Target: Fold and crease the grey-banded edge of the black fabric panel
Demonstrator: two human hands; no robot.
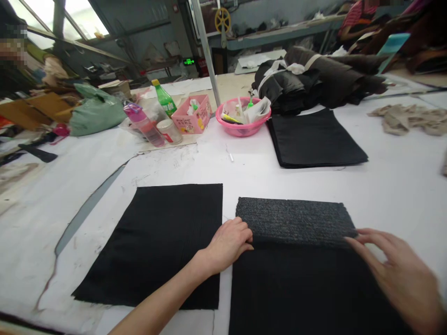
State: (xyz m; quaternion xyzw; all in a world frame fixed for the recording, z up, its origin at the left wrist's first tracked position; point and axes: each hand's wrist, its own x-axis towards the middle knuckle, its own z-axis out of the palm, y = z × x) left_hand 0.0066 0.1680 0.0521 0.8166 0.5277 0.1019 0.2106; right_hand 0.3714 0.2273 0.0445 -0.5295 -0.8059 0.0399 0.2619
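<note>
A black fabric panel lies in front of me, and along its far side shows a speckled dark grey fabric strip. My left hand has its fingers curled on the left edge, where the strip and the black cloth meet. At the opposite edge my right hand pinches the right end of the fabric between thumb and fingers. Whether the strip is a separate piece or the panel's underside, I cannot tell. Left of it a second black fabric piece lies flat, partly under my left forearm.
Beyond are a stack of black fabric, a pink basin with small items, a pink box, a green bottle and dark rolled bundles. A metal post rises behind. Beige cloth lies at right.
</note>
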